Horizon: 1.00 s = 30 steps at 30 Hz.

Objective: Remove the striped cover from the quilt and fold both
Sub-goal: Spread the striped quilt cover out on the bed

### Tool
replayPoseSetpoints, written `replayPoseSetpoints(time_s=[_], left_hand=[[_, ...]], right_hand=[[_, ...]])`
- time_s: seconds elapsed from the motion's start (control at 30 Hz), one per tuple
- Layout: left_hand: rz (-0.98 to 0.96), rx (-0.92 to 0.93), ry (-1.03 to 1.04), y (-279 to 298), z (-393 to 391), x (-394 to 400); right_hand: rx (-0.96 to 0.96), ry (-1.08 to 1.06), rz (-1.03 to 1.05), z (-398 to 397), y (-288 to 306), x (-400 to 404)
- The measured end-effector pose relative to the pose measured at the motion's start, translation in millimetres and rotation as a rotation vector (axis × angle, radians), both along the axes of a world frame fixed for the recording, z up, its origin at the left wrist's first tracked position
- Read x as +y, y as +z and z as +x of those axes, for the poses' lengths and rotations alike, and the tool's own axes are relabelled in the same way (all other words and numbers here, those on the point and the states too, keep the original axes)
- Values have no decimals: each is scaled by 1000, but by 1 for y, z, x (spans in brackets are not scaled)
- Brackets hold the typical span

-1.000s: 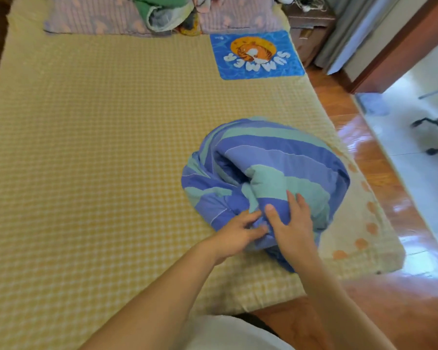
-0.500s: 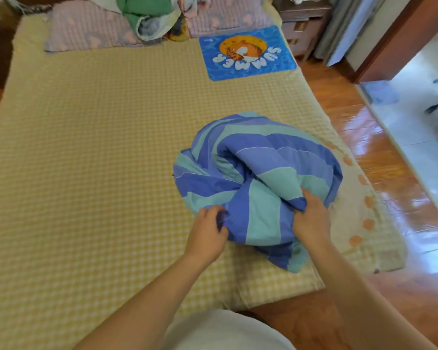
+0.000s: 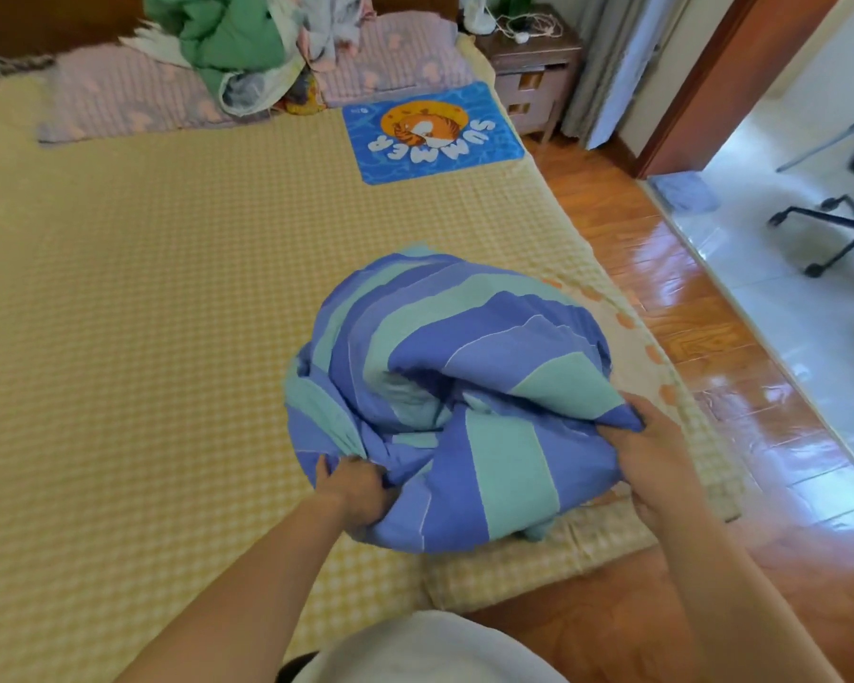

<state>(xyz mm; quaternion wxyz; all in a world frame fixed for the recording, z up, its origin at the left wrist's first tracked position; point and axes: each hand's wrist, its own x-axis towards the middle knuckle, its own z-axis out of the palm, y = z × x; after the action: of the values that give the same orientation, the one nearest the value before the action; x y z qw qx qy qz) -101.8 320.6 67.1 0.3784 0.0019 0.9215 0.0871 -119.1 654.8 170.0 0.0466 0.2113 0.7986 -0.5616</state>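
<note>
Hands have parted: your left hand (image 3: 353, 488) and right hand (image 3: 654, 453), close together a second ago, now each clutch a bunch of the striped cover (image 3: 464, 386) at opposite near edges. The bundle, quilt hidden inside, sits near the bed (image 3: 144, 313) corner, so you seem to be hunting for the opening.

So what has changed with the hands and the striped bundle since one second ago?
The hands have moved apart. The left hand went to the bundle's near-left edge and now grips a fold there; the right hand went to the right side and grips the cloth. The near part of the striped bundle has been drawn wider toward the person. The bundle stays bunched on the same corner of the bed, cover not off.
</note>
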Motion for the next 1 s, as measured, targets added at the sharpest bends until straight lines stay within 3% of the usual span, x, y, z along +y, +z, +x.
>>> replayPoseSetpoints(time_s=[0.07, 0.13, 0.23, 0.33, 0.4, 0.57, 0.63, 0.7, 0.83, 0.87, 0.93, 1.0], left_hand=[[51, 64, -78, 5, 21, 19], [166, 127, 14, 16, 29, 37], [473, 62, 231, 50, 23, 47], [645, -73, 333, 75, 19, 41], [593, -168, 315, 74, 26, 33], [228, -337, 154, 28, 71, 11], [279, -357, 218, 20, 82, 5], [405, -323, 320, 22, 85, -2], [511, -259, 313, 26, 89, -22], [532, -260, 397, 27, 91, -30], [620, -216, 670, 28, 93, -48], [721, -191, 941, 31, 86, -57]], right_hand=[[-19, -138, 71, -26, -14, 11], [-34, -223, 199, -53, -22, 18], [-174, -288, 411, -79, -26, 36], [-260, -256, 640, -79, -29, 42], [-201, -206, 696, -67, -31, 29], [-136, 120, 654, -33, -58, 6], [-225, 170, 710, -15, -70, 20], [-345, 61, 724, 2, -77, 37], [-703, -141, 760, 13, -81, 59], [-660, -247, 771, 11, -77, 55], [-196, -274, 892, 3, -71, 25], [155, 231, 1151, 0, -67, -31]])
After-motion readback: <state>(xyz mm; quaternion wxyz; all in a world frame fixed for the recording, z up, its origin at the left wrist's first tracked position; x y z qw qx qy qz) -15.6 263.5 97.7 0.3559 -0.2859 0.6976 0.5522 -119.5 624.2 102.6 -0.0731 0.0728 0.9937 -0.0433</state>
